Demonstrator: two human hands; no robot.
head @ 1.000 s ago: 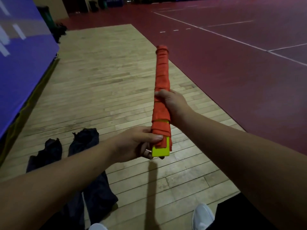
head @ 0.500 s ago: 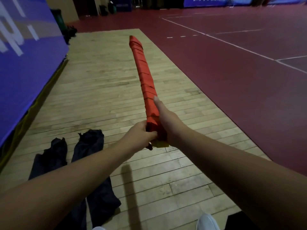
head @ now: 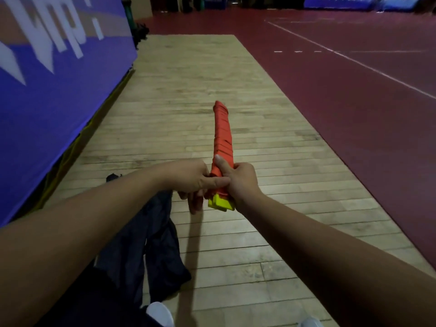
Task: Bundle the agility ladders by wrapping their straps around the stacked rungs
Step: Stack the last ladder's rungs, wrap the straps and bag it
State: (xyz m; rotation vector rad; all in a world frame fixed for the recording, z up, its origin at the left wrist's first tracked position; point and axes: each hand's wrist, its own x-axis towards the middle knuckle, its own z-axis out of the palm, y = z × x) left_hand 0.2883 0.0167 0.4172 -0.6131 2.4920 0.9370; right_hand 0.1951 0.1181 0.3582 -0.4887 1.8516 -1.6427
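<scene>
Thumb of right hand along bundle

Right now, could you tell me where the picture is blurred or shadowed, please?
Head view: dim overall; left hand fingers and blue banner lettering motion-smeared; orange bundle fairly sharp; a narrow shadow runs from below the bundle toward the camera on the wooden floor.

Pale wood-plank floor w/ dark cloth crumpled on it, red court surface alongside at rt.
</scene>
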